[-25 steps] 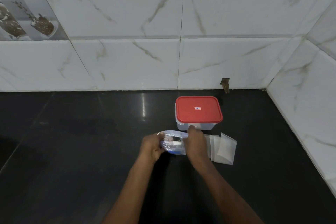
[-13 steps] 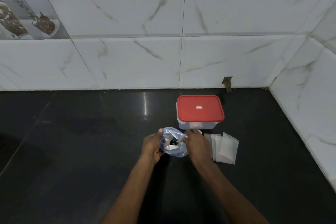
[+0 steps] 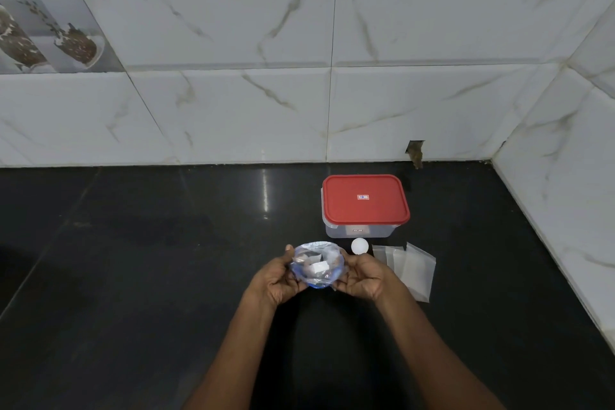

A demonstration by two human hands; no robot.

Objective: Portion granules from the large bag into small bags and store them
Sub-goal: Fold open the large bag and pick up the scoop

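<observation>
Near the middle of the black table (image 3: 133, 276), the left hand (image 3: 278, 280) and right hand (image 3: 362, 276) each grip the large bag (image 3: 316, 268), holding its mouth open.

What sits inside the large bag (image 3: 317, 265) I can't make out — a pale lump and glare, no more. The left hand (image 3: 278, 280) and right hand (image 3: 362, 276) cup it, fingertips lost beneath. The right hand covers part of the small bags (image 3: 412, 268). The label (image 3: 363, 197) on the red lid (image 3: 382, 210) is too small to read — both forearms run off the bottom edge.
</observation>
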